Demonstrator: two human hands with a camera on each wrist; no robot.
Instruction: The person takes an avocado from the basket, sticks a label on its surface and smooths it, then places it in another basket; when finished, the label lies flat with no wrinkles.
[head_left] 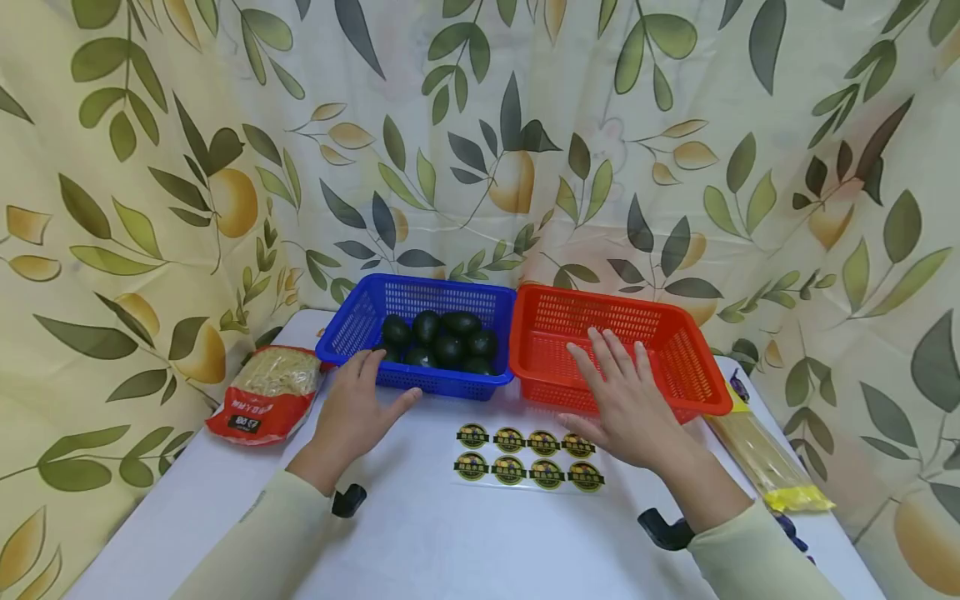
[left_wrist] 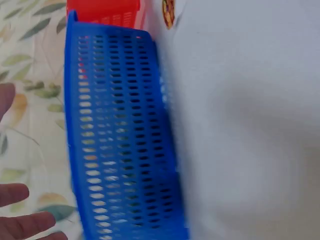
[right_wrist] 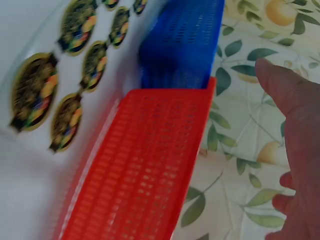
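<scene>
We are wearing a top with long, pale yellow-green sleeves. The left sleeve (head_left: 247, 533) is reaching down to the wrist, and the right sleeve (head_left: 757, 554) is doing the same. Our left hand (head_left: 352, 412) and right hand (head_left: 626, 400) are bare. A small black camera mount (head_left: 348, 500) is sitting under the left wrist, and another black mount (head_left: 663, 529) is sitting under the right wrist.

It looked like a makeshift home setup: a white table (head_left: 450, 542) stood against a leaf-and-fruit printed curtain (head_left: 525, 125), with plastic baskets (head_left: 420, 379) and packaged noodles (head_left: 266, 396).
</scene>
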